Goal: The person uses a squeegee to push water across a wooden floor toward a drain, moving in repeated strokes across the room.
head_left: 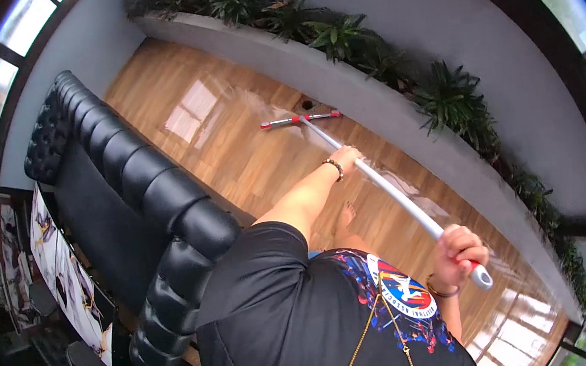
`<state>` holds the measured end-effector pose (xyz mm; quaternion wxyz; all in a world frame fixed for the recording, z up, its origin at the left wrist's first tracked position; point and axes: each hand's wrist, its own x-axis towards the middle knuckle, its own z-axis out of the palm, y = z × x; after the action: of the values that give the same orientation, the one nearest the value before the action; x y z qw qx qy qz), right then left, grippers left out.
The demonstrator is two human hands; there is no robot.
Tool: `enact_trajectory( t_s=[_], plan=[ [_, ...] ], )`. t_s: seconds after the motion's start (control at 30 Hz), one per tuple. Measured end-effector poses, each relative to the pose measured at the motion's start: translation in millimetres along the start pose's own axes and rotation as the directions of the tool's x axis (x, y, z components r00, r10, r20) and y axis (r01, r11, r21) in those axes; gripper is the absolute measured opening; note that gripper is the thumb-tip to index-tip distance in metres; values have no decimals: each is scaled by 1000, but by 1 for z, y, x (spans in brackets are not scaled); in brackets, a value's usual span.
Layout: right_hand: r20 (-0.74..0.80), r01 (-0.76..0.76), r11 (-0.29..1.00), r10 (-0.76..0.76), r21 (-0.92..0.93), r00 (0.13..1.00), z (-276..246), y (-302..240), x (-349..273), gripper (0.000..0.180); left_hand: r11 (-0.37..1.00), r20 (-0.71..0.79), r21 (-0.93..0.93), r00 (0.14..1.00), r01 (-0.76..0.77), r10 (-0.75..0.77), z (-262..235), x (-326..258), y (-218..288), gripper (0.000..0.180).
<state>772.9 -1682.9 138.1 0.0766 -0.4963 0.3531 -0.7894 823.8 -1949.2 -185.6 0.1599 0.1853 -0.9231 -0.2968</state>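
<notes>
A long-handled floor squeegee (399, 198) slants from lower right to upper middle, its white pole held in both of my hands. My left hand (344, 156) is wrapped round the lower part of the pole, with a beaded bracelet at the wrist. Near the top end, by the red and white grip, my right hand (457, 259) closes on the pole. The narrow red and grey squeegee head (284, 122) rests on the wet wood-look floor (233, 172). Just beyond the head is a small dark hole (306, 103) by the planter's base.
A low curved grey planter wall (370, 93) with leafy green plants (341, 36) runs along the far and right side. To my left stands a black tufted sofa (136, 155), with a marble-patterned table (69, 269) behind it. One bare foot (346, 213) shows on the floor.
</notes>
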Motion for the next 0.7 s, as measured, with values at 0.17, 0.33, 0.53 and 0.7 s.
enact_trajectory(
  t_s=[0.17,0.33,0.53,0.7],
  plan=[
    [-15,40,981,-38,190,999,-67,-31,100,34,990,-45,6,989,-138,138,-12,51,77,12],
    [186,-32,860,-73,510,980,-89,-28,191,34,988,-259,-127,965,-85,50,-41,52,109,24],
    [397,-269,800,42,536,917,-48,138,245,34,993,-394,3,913,115,-104,-95,46,-20,8],
    [514,-494,847,340,196,787,50,279,225,29,788,-466,-69,678,612,-568,-129,16,-166,34]
  ],
)
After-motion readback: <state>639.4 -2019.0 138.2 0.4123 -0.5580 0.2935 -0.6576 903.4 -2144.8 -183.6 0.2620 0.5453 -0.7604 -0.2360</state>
